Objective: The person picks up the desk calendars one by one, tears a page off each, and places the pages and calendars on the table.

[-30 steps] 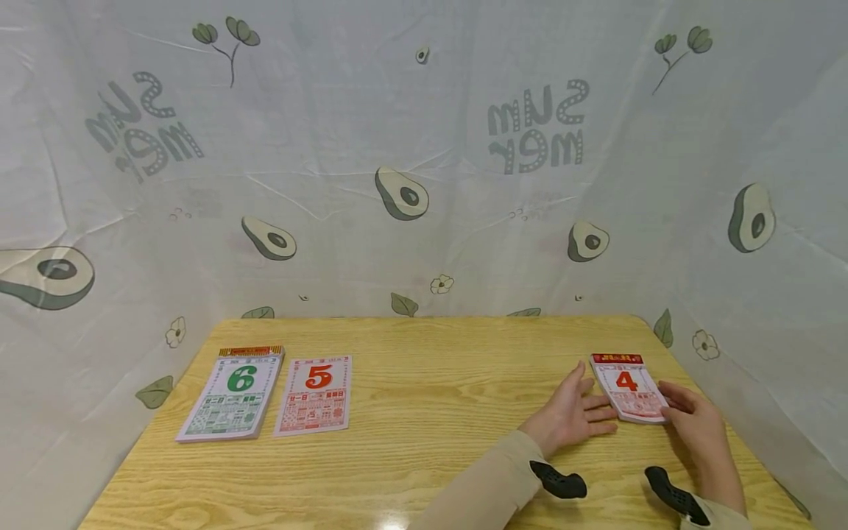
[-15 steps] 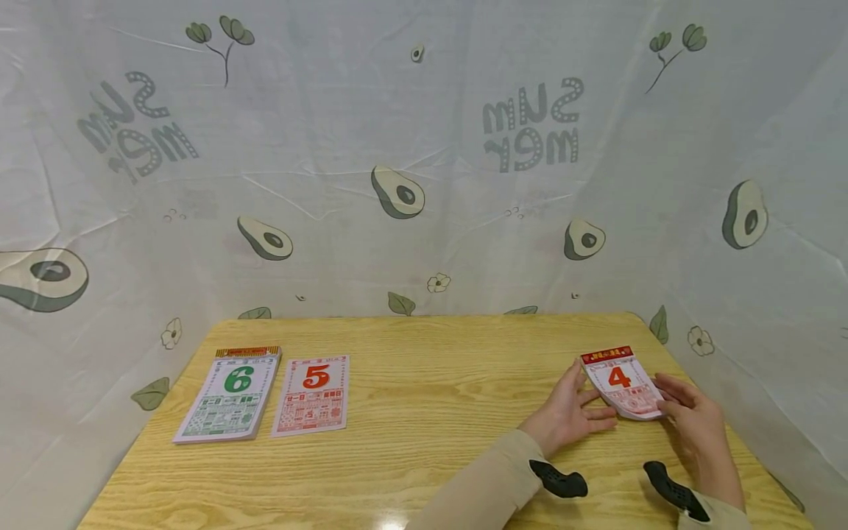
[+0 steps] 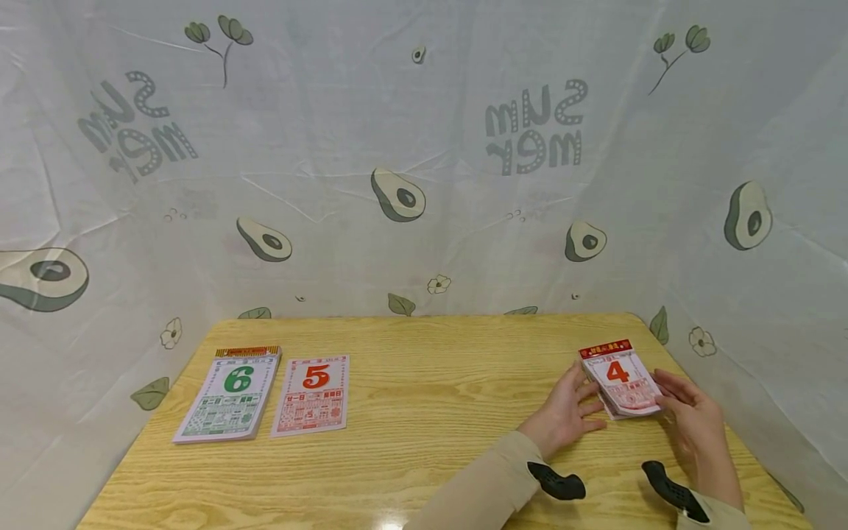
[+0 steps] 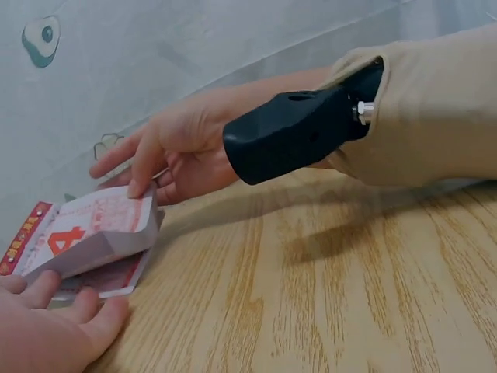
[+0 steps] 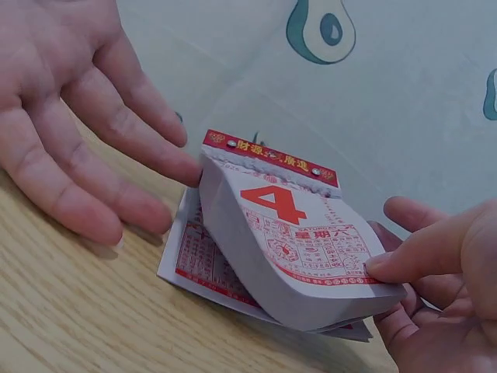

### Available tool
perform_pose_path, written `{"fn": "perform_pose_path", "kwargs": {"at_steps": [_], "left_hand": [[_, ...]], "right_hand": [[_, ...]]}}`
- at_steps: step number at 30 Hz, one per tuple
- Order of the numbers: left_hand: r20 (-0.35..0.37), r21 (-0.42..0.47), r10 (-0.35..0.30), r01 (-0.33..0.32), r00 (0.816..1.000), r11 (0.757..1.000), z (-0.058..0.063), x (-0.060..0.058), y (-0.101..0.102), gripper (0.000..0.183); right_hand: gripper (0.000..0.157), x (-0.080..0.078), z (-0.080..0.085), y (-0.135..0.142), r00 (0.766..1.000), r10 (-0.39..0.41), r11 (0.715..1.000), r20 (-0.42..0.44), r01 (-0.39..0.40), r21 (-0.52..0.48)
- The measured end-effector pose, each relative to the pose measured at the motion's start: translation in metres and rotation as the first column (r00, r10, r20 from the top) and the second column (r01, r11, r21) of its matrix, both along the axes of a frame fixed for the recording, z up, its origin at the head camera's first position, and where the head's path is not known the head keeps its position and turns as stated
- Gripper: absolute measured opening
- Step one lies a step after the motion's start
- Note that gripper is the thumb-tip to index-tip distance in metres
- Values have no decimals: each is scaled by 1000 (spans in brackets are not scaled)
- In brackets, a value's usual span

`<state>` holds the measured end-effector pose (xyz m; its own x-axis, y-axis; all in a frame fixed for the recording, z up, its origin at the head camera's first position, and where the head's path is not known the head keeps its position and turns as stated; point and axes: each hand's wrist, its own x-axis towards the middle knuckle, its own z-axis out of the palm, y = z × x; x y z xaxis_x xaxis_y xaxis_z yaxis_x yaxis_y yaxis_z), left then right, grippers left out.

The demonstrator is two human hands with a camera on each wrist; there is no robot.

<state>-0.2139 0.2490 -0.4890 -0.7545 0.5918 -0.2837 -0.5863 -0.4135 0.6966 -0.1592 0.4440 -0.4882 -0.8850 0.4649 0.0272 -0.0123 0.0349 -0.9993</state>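
A small tear-off calendar [image 3: 619, 381] with a red 4 and a red header lies at the table's right side. My right hand [image 3: 695, 427] pinches the lower right corner of its page block, thumb on top, as the right wrist view shows. The block [image 5: 256, 256] is bent up, and the printed backing [image 5: 194, 252] shows beneath it. My left hand [image 3: 563, 416] is beside the calendar's left edge with its fingers loosely extended; one fingertip [image 5: 190, 172] meets the upper left edge. The right hand's lower fingers are partly hidden.
On the left lie a larger calendar [image 3: 228, 397] with a green 6 and a loose sheet [image 3: 311, 397] with a red 5. The wooden table [image 3: 430, 412] is backed and flanked by a pale printed curtain [image 3: 424, 132]. Black wrist mounts [image 3: 558, 481] stick out from both sleeves.
The calendar has shifted slightly left and turned anticlockwise. Its page block has lifted off the backing at the lower left. The left hand's fingers have moved slightly, staying beside it.
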Motion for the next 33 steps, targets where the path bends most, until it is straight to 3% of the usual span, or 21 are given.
{"fn": "perform_pose_path", "kwargs": {"at_steps": [6,10,18,25,33], "left_hand": [[-106,-54,45,-51,993,997,5,3,3,67],[-102,-48,67,-72,993,996,7,4,4,62],[-68,-21,118,-120,991,993,4,4,1,62],[-30,25,165,-164,986,986,3,0,-4,54],[-33,-27,164,-165,986,986,-4,-10,-11,52]], "right_hand": [[38,0,3,1,989,31,984,-145,-56,-170],[37,2,6,0,976,35,964,-216,-90,-250],[37,1,11,-9,965,49,962,-259,-116,-248],[36,-4,11,-17,937,100,962,-334,-177,-210],[37,-6,9,-22,928,114,959,-355,-196,-204]]}}
